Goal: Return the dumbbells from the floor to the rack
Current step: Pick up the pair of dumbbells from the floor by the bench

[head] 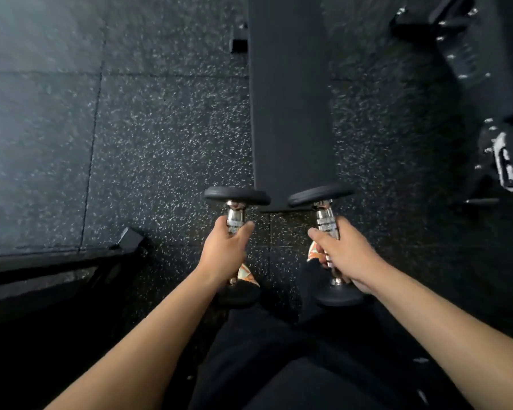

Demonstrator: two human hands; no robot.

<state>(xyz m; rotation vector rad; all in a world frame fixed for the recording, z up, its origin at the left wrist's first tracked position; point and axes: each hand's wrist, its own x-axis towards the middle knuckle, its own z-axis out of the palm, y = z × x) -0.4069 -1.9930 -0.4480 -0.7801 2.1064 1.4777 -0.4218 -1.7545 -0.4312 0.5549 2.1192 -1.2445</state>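
Two small dumbbells with chrome handles and black round ends are held above the speckled floor. My left hand (225,250) grips the handle of the left dumbbell (237,199). The right dumbbell (320,196) sits in my right hand (342,253), fingers wrapped round its knurled handle. Both dumbbells point away from me, far ends up near the foot of a black bench. Their near ends hang beside my knees. No rack with open slots is plainly visible.
A long black bench pad (289,99) runs straight ahead from the dumbbells. Dark gym equipment with metal bolts (468,54) stands at the upper right. A black frame bar (71,261) lies at the lower left. Speckled rubber floor tiles (160,128) spread to the left.
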